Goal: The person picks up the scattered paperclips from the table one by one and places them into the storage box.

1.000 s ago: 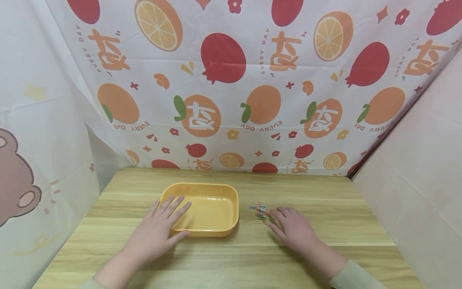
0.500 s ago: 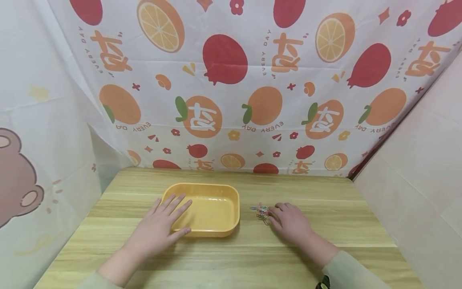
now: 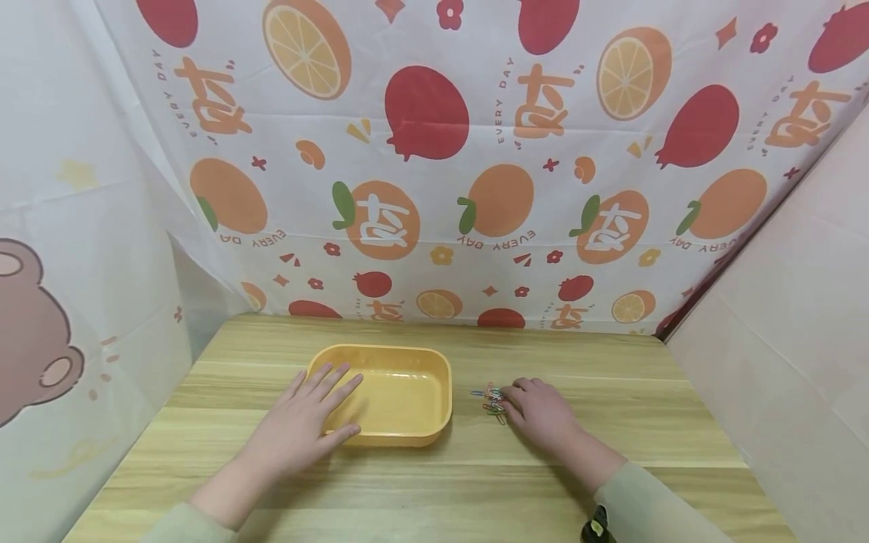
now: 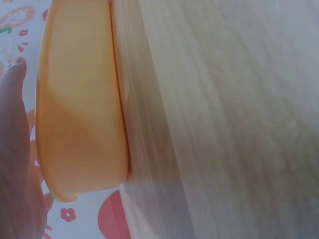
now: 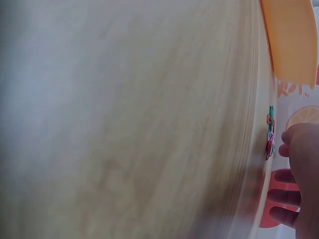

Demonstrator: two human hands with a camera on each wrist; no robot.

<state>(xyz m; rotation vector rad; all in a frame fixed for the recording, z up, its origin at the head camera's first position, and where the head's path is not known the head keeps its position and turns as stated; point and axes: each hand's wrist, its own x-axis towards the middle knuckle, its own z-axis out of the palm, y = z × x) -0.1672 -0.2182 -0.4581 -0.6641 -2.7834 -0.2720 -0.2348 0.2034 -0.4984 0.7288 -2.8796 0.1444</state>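
A small heap of coloured paper clips (image 3: 492, 400), mid-table, is touched by the curled fingertips of the right hand (image 3: 543, 414); the left hand (image 3: 299, 426) is spread flat across the yellow tray (image 3: 407, 354) rim, leftward.

One yellow tray (image 3: 407, 360), left of centre on the table. One small heap of coloured paper clips (image 3: 492, 400), just right of the tray; single clips too small and tangled to count, though red, green and blue ones show. One wooden table (image 3: 611, 362). Two hands: one left hand (image 3: 299, 428) at the tray's near left corner, one right hand (image 3: 543, 411) right beside the clips. One fruit-printed cloth (image 3: 475, 151) across the far side, one bear-printed sheet (image 3: 41, 317) at far left.
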